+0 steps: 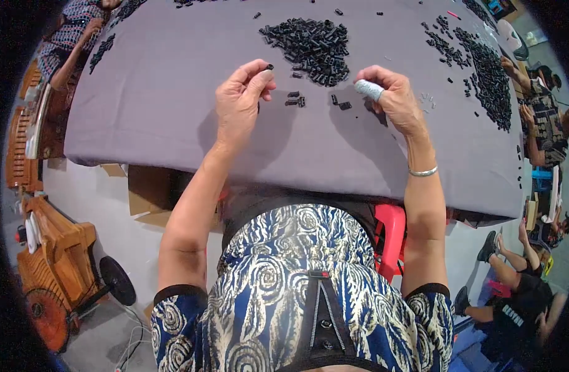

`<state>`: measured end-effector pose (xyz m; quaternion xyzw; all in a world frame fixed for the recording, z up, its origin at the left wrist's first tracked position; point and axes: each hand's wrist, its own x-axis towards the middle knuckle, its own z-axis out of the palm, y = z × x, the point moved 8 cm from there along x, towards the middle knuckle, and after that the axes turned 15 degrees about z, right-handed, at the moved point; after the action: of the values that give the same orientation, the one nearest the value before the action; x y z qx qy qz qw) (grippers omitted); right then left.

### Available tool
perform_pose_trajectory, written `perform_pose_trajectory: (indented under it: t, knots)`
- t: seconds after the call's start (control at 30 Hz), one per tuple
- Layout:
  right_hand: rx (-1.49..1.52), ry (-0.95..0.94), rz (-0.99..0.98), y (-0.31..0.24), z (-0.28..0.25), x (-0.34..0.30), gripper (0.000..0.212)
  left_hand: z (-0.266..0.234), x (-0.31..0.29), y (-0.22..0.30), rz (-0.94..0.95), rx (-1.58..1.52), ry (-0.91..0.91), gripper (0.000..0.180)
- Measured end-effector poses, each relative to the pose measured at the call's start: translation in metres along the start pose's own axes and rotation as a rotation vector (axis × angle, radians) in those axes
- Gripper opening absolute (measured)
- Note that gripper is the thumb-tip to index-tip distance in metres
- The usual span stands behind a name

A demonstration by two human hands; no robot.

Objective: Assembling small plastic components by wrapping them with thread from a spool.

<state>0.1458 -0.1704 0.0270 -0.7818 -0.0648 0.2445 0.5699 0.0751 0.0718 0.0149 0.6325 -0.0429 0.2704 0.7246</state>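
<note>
The left hand (240,94) holds a small black tubular piece (270,67) in a narrow grip between thumb and fingertips, above the grey cloth-covered surface (163,93). The right hand (393,98), one digit wrapped in whitish tape (369,90), is curled; whether its grip holds anything, I cannot tell. A heap of small black pieces (312,53) lies beyond, between the hands.

Grey-draped table (154,118), small black parts (315,53), piled, scattered
</note>
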Motion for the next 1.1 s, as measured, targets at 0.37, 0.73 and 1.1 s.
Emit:
perform_pose_trajectory:
  t: [0.37, 0.73, 1.1]
  knots:
    - [-0.497, 0.020, -0.216, -0.015, 0.015, -0.010, 0.011, 0.015, -0.009, -0.003, -0.019, 0.039, -0.110, 0.020]
    - [-0.690, 0.248, -0.427, -0.026, 0.046, -0.017, 0.010, 0.019, -0.016, -0.014, -0.113, 0.075, -0.125, 0.018]
    - [-0.116, -0.017, -0.197, -0.016, 0.039, -0.013, 0.009, 0.047, -0.027, 0.003, -0.045, 0.042, -0.262, 0.015]
